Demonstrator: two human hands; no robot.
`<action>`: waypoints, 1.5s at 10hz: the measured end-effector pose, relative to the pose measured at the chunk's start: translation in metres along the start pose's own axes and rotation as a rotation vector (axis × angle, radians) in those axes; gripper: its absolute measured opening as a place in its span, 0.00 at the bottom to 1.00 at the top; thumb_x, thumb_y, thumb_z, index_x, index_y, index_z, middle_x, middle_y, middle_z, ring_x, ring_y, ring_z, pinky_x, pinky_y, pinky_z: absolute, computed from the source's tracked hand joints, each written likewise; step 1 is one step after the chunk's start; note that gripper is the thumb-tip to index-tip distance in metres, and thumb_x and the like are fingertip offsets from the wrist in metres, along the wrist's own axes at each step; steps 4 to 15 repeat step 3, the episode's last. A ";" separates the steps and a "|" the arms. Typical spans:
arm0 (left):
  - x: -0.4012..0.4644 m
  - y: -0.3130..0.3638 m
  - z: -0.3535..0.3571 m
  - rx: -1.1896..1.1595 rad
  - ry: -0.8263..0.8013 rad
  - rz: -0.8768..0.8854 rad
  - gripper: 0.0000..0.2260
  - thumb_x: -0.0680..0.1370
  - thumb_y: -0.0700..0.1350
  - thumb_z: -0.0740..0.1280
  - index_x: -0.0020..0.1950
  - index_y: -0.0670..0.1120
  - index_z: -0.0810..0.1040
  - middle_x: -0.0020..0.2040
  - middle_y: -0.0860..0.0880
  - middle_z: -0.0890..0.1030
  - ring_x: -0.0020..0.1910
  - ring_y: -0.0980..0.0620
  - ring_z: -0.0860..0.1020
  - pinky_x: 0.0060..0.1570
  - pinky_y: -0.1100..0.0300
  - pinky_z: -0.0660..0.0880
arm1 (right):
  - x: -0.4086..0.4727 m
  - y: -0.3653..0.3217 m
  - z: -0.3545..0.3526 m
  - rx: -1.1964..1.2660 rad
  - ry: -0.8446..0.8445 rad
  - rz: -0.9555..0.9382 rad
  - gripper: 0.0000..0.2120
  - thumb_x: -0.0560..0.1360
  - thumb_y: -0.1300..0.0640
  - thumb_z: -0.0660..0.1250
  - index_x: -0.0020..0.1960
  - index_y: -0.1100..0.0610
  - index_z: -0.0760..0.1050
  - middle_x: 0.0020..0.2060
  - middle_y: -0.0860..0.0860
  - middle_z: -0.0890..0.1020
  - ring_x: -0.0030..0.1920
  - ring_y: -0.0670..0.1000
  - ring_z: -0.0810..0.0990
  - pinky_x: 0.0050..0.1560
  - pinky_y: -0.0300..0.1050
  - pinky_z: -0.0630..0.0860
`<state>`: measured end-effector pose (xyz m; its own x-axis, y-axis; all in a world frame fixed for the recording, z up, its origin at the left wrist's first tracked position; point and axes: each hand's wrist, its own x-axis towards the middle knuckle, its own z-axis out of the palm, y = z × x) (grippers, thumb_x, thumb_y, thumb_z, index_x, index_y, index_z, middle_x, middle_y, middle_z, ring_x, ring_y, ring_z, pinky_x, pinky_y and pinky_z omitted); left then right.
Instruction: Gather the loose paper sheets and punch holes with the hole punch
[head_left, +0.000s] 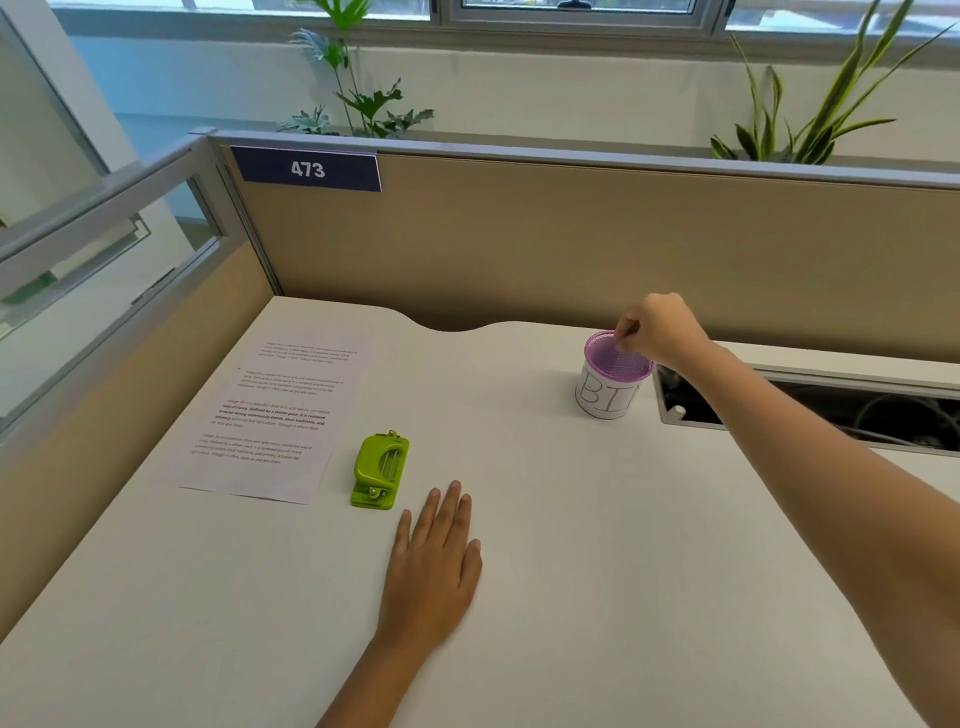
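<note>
White cubicle desk: printed paper sheets at ten o'clock, green metal hole punch beside them. Left hand flat, fingers straight; right hand pinched over the purple mesh bin, contents indiscernible. Its forearm could topple that bin.

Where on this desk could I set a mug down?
Bare desk spreads between the left hand and right forearm, and along the near edge. The back strip between paper and bin is free too. Tighter spots: paper beside punch, and the right hand over the bin.
</note>
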<state>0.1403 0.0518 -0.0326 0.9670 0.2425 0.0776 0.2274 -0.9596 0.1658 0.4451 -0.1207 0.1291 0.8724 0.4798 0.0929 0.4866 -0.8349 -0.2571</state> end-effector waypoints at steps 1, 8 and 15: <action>0.000 0.001 -0.002 0.000 0.001 0.002 0.24 0.78 0.52 0.51 0.72 0.46 0.67 0.74 0.49 0.66 0.72 0.47 0.65 0.68 0.45 0.62 | -0.005 -0.002 -0.002 0.066 0.072 0.051 0.05 0.70 0.61 0.70 0.41 0.61 0.84 0.37 0.58 0.85 0.38 0.58 0.79 0.41 0.48 0.78; -0.004 0.003 -0.007 -0.023 -0.002 0.004 0.24 0.78 0.51 0.50 0.72 0.45 0.68 0.74 0.47 0.67 0.72 0.46 0.66 0.68 0.45 0.63 | -0.039 -0.007 -0.005 0.105 0.284 -0.034 0.09 0.72 0.67 0.63 0.44 0.62 0.83 0.41 0.59 0.85 0.43 0.61 0.80 0.42 0.52 0.78; -0.004 0.003 -0.007 -0.023 -0.002 0.004 0.24 0.78 0.51 0.50 0.72 0.45 0.68 0.74 0.47 0.67 0.72 0.46 0.66 0.68 0.45 0.63 | -0.039 -0.007 -0.005 0.105 0.284 -0.034 0.09 0.72 0.67 0.63 0.44 0.62 0.83 0.41 0.59 0.85 0.43 0.61 0.80 0.42 0.52 0.78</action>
